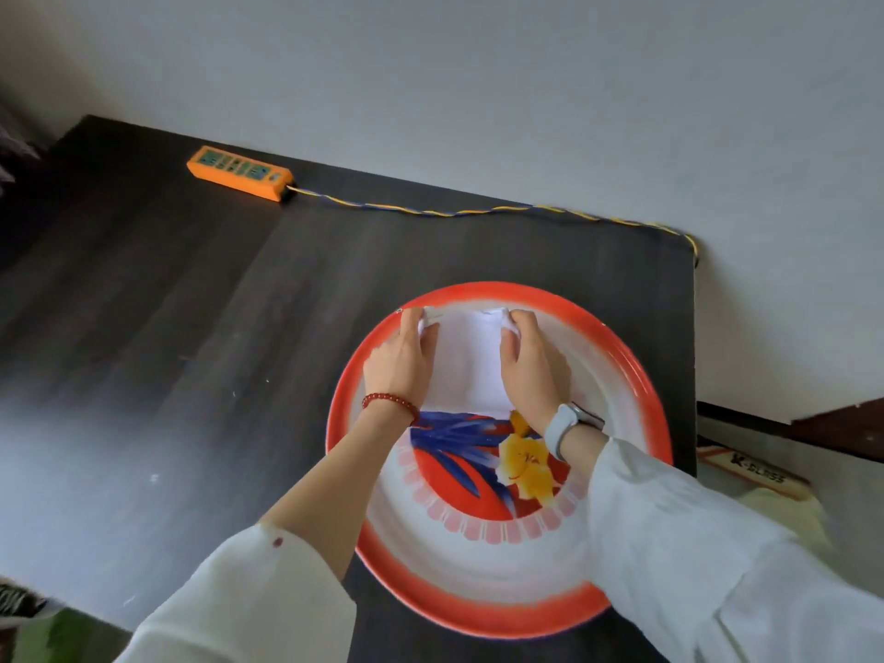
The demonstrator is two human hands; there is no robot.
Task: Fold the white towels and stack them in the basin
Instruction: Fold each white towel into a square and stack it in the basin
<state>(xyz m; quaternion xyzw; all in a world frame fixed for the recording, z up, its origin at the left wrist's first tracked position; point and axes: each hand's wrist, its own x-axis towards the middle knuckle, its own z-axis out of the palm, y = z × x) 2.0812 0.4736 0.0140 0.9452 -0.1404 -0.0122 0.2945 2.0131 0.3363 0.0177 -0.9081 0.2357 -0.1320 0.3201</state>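
Observation:
A round enamel basin (478, 600) with a red rim and a painted flower inside stands on the dark table at the right. A folded white towel (466, 361) lies against the basin's far inner wall. My left hand (399, 368) pinches the towel's far left corner. My right hand (528, 366) pinches its far right corner. Both hands are inside the basin, and they hide the towel's side edges.
An orange power strip (239, 172) lies at the table's back edge, its twisted yellow-blue cord (478, 212) running right along the wall. The dark table (167, 351) stretches left of the basin. A flat box (751, 471) lies on the floor beyond the table's right edge.

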